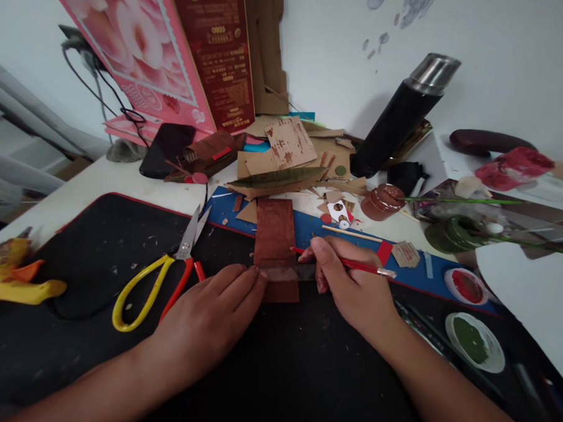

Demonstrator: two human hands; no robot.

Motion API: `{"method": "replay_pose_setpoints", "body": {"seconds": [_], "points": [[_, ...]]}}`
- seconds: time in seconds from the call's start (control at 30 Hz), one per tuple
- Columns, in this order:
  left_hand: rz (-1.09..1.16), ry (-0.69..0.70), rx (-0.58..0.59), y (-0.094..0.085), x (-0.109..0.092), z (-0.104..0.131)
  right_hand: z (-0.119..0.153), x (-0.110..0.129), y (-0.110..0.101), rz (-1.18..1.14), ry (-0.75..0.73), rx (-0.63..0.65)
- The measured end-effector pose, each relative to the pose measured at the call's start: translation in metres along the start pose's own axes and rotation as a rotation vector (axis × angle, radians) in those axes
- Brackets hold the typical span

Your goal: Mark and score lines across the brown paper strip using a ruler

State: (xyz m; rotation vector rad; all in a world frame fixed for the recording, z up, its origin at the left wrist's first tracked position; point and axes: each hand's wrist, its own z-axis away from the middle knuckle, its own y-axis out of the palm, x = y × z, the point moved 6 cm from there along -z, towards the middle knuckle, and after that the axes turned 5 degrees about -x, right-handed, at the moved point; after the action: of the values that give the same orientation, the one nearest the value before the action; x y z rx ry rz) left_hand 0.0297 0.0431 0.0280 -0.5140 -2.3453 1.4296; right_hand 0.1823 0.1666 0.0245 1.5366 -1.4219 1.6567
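Now your left hand (212, 310) presses flat, fingers open, on the brown card's (275, 245) near edge. Your right hand (348, 282) grips a red brush (354, 264) at the card's right edge; scissors (167, 274) lie just left, black mat (279, 372) bare nearer you.

Soft, even indoor light, fairly bright on the white wall (503, 53), dim over the black mat (279, 372). Faint shadow behind the flask (402, 117) (toward 9 o'clock). Strong wide-angle stretch and smear at 3 and 9 o'clock edges; centre sharp.
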Motion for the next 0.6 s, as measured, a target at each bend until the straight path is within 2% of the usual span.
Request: {"method": "replay_pose_setpoints", "body": {"seconds": [0.6], "points": [[0.011, 0.005, 0.007, 0.0009, 0.0001, 0.0007, 0.0003, -0.0001, 0.0007, 0.015, 0.005, 0.007]]}}
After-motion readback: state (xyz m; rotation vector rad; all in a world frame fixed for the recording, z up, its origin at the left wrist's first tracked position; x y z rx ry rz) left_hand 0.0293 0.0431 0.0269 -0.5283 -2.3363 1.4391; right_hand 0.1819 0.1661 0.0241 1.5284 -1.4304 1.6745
